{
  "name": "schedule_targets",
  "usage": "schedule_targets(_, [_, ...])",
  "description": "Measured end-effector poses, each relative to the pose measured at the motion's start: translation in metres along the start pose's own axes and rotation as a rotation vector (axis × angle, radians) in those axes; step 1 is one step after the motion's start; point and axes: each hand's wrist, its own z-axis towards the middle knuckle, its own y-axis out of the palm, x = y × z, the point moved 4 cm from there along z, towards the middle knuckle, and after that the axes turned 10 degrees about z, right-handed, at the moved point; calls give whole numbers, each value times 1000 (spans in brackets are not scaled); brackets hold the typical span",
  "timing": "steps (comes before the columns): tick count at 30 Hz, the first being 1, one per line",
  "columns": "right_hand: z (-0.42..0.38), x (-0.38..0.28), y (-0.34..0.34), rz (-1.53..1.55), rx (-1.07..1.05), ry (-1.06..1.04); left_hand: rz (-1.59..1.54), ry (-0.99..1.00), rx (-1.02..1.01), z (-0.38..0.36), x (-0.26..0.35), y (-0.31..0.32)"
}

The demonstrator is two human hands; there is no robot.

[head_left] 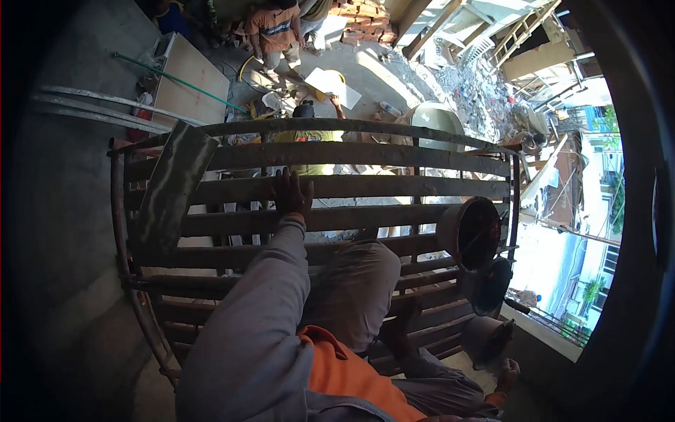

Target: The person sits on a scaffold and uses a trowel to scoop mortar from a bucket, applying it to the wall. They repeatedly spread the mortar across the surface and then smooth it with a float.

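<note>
Touching a slat (387,186), left fingers (285,176) spread; right fingers (512,366) neighbour a pail (482,340) (grip, contents: can't tell).

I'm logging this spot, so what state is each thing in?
Slats: spaced apart
Board: lying across slats
Left hand: open, on slats
Right hand: grip unclear
Upper pail: open, dark inside
Pale tub: open

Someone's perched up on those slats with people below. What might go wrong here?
The dark board lies across the slats and reaches the far rail; if knocked, it might slide off towards the people below.

The round container sits near the platform's right side and could tip if bumped.

The left hand rests beside open gaps, where fingers might slip through.
</note>
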Motion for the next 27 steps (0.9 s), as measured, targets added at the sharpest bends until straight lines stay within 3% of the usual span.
schedule_targets(14, [-31, -19, -7, -130, 84, 33, -32, 6, -32, 2, 0, -1])
schedule_targets(27, [-3, -26, -3, -111, 70, -49, -27, -13, -40, 0, -2, 2])
